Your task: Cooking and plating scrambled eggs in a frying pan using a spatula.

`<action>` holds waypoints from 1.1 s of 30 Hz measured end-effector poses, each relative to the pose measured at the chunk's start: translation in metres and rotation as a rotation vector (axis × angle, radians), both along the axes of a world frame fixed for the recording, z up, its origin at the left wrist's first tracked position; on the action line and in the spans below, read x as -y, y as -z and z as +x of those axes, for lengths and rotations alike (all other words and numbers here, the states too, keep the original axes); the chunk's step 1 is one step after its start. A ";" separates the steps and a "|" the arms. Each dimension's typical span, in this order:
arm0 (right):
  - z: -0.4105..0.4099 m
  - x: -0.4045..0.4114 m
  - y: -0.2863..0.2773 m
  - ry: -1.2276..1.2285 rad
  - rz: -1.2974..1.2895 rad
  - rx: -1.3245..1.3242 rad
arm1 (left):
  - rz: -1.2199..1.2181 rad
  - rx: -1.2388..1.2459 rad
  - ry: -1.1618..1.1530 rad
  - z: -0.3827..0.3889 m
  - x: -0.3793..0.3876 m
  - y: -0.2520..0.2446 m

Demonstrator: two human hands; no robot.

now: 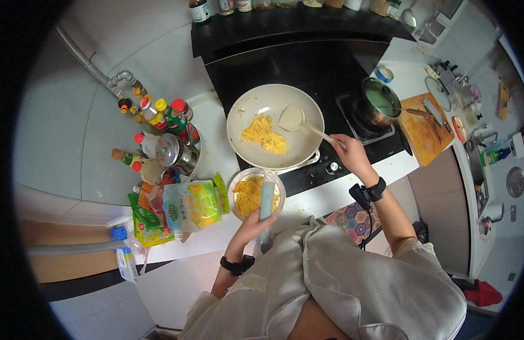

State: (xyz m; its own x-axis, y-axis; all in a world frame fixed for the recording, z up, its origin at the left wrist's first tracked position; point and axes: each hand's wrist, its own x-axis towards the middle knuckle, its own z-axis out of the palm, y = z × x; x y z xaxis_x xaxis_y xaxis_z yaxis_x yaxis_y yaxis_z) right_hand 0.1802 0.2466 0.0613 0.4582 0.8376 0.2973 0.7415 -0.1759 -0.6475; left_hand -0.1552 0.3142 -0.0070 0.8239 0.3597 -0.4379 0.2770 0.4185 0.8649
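Note:
A white wok-style frying pan [302, 127] sits on the black stove. My left hand [252, 229] is closed around its pale blue handle [268, 197]. With my right hand [350, 156] I grip the handle of a cream spatula [291, 118]. The spatula's head is inside the pan, to the right of two adjoining clumps of yellow food [264, 132] that look like scrambled egg. Beneath the pan handle, a white plate [281, 187] holds more yellow food [248, 195]. The handle and my left hand hide part of that plate.
A lidded pot [379, 102] stands on the right burner. Beside it a knife [433, 111] lies on a wooden cutting board [423, 146]. At left are sauce bottles [172, 115], a metal canister [177, 153] and food packets [194, 204]. Jars line the black ledge [296, 25] behind the stove.

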 end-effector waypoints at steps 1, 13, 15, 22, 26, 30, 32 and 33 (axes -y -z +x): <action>0.002 -0.004 0.003 -0.002 -0.086 -0.026 | 0.007 -0.029 0.003 0.000 0.000 -0.001; -0.018 -0.040 0.021 -0.114 -0.166 -0.733 | 0.033 -0.017 -0.017 -0.003 0.002 0.009; -0.012 -0.032 0.022 -0.100 -0.118 -0.984 | 0.033 -0.020 -0.012 -0.003 0.002 0.009; -0.009 -0.020 0.010 -0.113 -0.189 -0.911 | 0.175 0.020 -0.004 -0.001 0.002 0.016; -0.018 -0.030 0.001 -0.149 -0.301 -0.914 | 0.132 -0.007 -0.003 0.000 0.001 0.009; -0.023 -0.045 -0.006 -0.090 -0.276 -1.011 | 0.219 0.025 -0.006 -0.001 0.001 0.016; -0.021 -0.045 -0.006 -0.081 -0.243 -1.083 | 0.218 0.019 -0.007 -0.002 0.001 0.017; -0.019 -0.045 -0.007 -0.073 -0.211 -1.154 | 0.218 0.017 -0.008 -0.002 0.002 0.018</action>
State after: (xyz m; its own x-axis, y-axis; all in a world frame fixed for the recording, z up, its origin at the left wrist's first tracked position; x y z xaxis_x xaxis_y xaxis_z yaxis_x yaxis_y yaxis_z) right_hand 0.1610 0.2912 0.0681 0.3144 0.8560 -0.4105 -0.2528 -0.3413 -0.9053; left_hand -0.1576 0.3127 -0.0251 0.8270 0.4512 -0.3354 0.2591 0.2236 0.9396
